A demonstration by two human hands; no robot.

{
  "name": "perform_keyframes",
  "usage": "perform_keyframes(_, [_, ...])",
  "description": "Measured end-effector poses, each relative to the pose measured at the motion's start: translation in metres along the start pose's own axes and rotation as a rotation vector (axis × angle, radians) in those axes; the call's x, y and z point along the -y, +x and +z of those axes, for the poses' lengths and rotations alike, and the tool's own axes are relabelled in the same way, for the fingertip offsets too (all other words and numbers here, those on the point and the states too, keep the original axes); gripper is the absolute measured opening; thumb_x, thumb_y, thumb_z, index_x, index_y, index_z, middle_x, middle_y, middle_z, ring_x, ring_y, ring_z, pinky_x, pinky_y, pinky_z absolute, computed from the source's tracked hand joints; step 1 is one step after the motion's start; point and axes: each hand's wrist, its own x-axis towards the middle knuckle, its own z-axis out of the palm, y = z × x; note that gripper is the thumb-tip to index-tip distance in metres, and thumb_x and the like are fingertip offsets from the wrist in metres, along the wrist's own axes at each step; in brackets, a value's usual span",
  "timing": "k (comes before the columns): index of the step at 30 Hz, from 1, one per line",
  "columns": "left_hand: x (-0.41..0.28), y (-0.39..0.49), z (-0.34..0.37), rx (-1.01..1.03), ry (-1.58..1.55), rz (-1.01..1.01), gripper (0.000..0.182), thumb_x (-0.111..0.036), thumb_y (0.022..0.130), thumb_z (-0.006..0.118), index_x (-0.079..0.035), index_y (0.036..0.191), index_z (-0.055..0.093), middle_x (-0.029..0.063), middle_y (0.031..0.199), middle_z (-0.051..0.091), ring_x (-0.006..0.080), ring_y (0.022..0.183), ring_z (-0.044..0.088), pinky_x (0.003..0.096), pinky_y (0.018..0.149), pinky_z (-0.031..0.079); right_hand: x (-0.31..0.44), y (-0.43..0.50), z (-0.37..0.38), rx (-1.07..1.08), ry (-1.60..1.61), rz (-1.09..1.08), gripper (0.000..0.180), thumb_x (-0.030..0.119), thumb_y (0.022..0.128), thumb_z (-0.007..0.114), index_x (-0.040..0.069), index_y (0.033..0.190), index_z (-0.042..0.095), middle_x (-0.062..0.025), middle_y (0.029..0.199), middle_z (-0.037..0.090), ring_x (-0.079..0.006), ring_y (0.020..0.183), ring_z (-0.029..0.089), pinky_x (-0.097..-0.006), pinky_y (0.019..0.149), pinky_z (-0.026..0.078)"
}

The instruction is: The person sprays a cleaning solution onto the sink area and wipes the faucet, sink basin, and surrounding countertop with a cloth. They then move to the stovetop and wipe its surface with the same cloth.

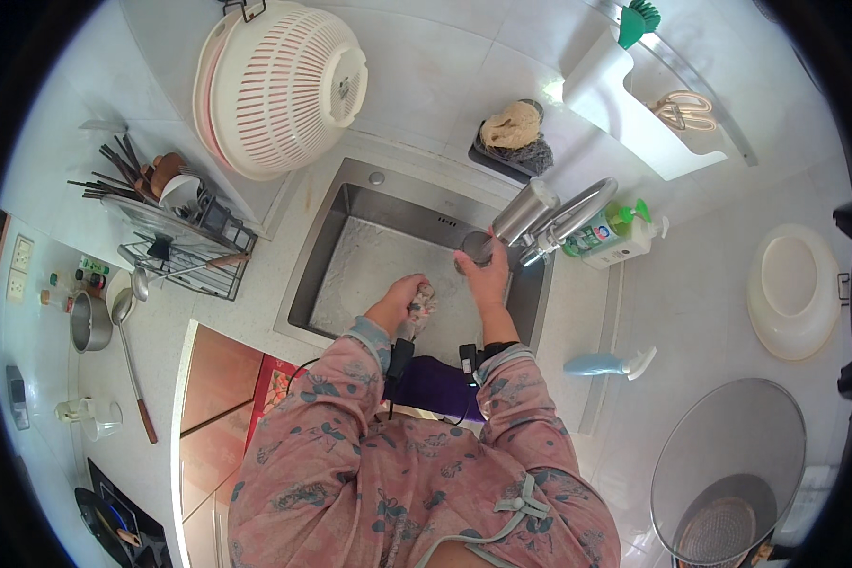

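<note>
Over the stainless steel sink (369,263), my left hand (397,302) grips a crumpled patterned cloth (423,309), which hangs from the fingers. My right hand (490,280) is closed around a dark, see-through cup (477,247), at the basin's right side. That cup is close beneath the metal cylinder on the chrome faucet (575,216); I cannot tell whether they touch. The two hands are apart. A wet sheen covers the basin floor.
Behind the sink, a dark holder (500,160) carries scrubbers. Pump bottles (614,238) stand beside the faucet, and a blue spray bottle (596,365) lies nearer me. A dish rack (216,263) occupies the left counter, with a long-handled ladle (131,362) nearby. A colander (284,92) hangs above.
</note>
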Motion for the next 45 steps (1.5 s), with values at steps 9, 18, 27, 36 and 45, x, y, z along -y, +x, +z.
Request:
perform_keyframes(9, [0.002, -0.001, 0.0, 0.023, 0.075, 0.047, 0.029, -0.038, 0.086, 0.054, -0.01, 0.09, 0.059, 0.0051, 0.078, 0.057, 0.0187, 0.065, 0.057, 0.0382, 0.051, 0.049, -0.002, -0.008, -0.009, 0.135, 0.036, -0.008, 0.029, 0.021, 0.086, 0.06, 0.009, 0.113, 0.06, -0.0152, 0.11, 0.058, -0.0283, 0.099, 0.056, -0.0336, 0.086, 0.044])
perform_keyframes(18, [-0.002, -0.025, 0.054, 0.219, 0.113, 0.13, 0.056, -0.057, 0.086, 0.049, -0.01, 0.116, 0.053, 0.0041, 0.102, 0.061, 0.0172, 0.083, 0.059, 0.0348, 0.069, 0.05, 0.003, -0.003, -0.007, 0.036, 0.028, -0.038, 0.026, 0.021, 0.09, 0.055, 0.005, 0.109, 0.062, -0.0121, 0.108, 0.062, -0.0242, 0.102, 0.057, -0.0327, 0.088, 0.043])
perform_keyframes(27, [0.016, -0.025, 0.071, 0.361, -0.033, 0.241, 0.049, -0.048, 0.09, 0.05, -0.004, 0.112, 0.051, 0.0076, 0.099, 0.061, 0.0183, 0.08, 0.059, 0.0348, 0.071, 0.05, 0.009, -0.001, -0.013, -0.161, -0.247, 0.151, 0.035, 0.026, 0.076, 0.07, 0.006, 0.104, 0.063, -0.0117, 0.093, 0.063, -0.0286, 0.093, 0.058, -0.0351, 0.081, 0.045])
perform_keyframes(36, [0.009, -0.038, 0.059, 0.121, 0.577, 0.528, 0.044, -0.047, 0.09, 0.051, -0.005, 0.099, 0.06, 0.0035, 0.081, 0.056, 0.0126, 0.067, 0.049, 0.0293, 0.059, 0.044, -0.002, 0.031, -0.031, 0.471, -0.51, 0.047, 0.04, 0.042, 0.084, 0.051, 0.012, 0.11, 0.061, -0.0183, 0.097, 0.064, -0.0348, 0.092, 0.06, -0.0409, 0.08, 0.047])
perform_keyframes(45, [0.024, -0.025, 0.078, -0.066, 0.507, 0.666, 0.04, -0.041, 0.091, 0.052, -0.002, 0.088, 0.062, 0.0022, 0.069, 0.055, 0.0104, 0.062, 0.047, 0.0291, 0.056, 0.042, 0.007, 0.021, -0.011, 0.171, -0.648, 0.297, 0.04, 0.046, 0.083, 0.056, 0.008, 0.092, 0.066, -0.0204, 0.089, 0.064, -0.036, 0.082, 0.062, -0.0435, 0.07, 0.049])
